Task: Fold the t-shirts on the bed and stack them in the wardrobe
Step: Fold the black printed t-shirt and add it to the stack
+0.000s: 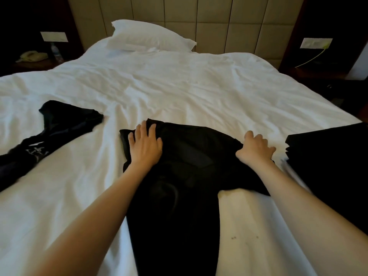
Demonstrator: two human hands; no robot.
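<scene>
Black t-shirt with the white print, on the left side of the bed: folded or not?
Not folded. The black t-shirt with the white print lies crumpled and stretched out across the white bedsheet, with one sleeve sticking out.

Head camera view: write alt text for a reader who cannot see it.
A person's left hand presses flat on a black fabric t-shirt spread on a white-sheeted bed, while the right hand grips its right edge. A crumpled black printed t-shirt lies to the left; a stack of folded black garments sits at the right.
</scene>
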